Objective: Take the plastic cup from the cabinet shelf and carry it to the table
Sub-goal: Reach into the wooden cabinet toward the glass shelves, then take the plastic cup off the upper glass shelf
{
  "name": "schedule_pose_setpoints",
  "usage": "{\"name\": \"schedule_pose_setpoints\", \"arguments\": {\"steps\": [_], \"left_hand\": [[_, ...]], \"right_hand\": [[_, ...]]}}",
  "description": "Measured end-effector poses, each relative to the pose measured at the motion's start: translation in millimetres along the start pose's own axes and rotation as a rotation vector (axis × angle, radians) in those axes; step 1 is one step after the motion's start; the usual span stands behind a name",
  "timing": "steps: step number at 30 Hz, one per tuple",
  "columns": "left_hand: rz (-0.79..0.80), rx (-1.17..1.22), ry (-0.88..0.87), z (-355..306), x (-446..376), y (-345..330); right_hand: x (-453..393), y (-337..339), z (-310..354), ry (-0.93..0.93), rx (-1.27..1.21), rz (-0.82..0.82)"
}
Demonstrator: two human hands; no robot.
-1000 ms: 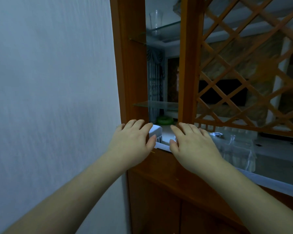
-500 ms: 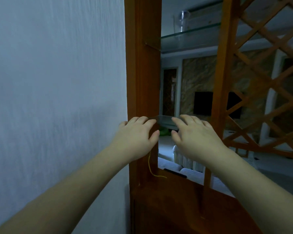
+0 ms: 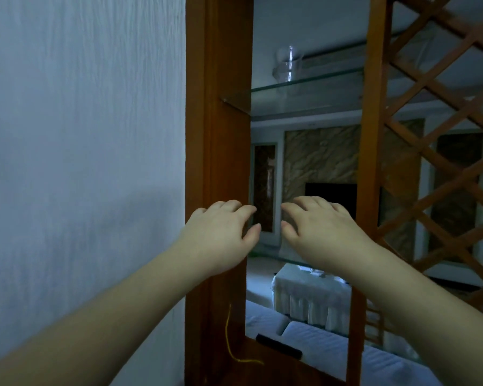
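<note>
A clear plastic cup (image 3: 288,63) stands upright on the upper glass shelf (image 3: 313,84) of a wooden cabinet (image 3: 221,151), well above both hands. My left hand (image 3: 221,235) hovers in front of the cabinet's left post, fingers curled and apart, holding nothing. My right hand (image 3: 321,232) is raised beside it in the open bay, also empty with fingers spread. Both hands are far below the cup.
A white wall (image 3: 81,162) fills the left. A wooden lattice panel (image 3: 441,135) closes the cabinet's right side. Through the bay I see a cloth-covered table (image 3: 310,293), a sofa back (image 3: 332,346) and a dark TV (image 3: 332,196). A yellow thread (image 3: 230,341) hangs on the post.
The view has tilted upward and both hands have risen from the cabinet's lower ledge into the open bay; the cup on the upper shelf now sits lower and nearer in view.
</note>
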State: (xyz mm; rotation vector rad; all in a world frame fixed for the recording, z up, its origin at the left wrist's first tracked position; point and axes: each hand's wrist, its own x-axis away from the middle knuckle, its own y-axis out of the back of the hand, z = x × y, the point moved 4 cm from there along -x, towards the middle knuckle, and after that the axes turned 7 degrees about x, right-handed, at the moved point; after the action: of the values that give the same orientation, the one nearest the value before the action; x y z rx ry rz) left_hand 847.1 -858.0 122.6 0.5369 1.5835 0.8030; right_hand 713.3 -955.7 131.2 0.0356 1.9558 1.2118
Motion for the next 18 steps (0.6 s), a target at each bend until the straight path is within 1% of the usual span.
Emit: {"name": "schedule_pose_setpoints", "arguments": {"steps": [4, 8, 14, 18], "left_hand": [[-0.036, -0.005, -0.034, -7, -40, 7], [-0.104, -0.029, -0.081, -18, -81, 22], [-0.175, 0.014, -0.091, -31, -135, 45], [-0.25, 0.039, -0.096, -29, -161, 61]], "right_hand": [[-33, 12, -26, -0.012, -0.024, -0.074], [-60, 27, -45, 0.026, -0.004, -0.19], [-100, 52, -56, 0.079, -0.043, -0.294], [-123, 69, -72, 0.055, -0.077, -0.316]]}}
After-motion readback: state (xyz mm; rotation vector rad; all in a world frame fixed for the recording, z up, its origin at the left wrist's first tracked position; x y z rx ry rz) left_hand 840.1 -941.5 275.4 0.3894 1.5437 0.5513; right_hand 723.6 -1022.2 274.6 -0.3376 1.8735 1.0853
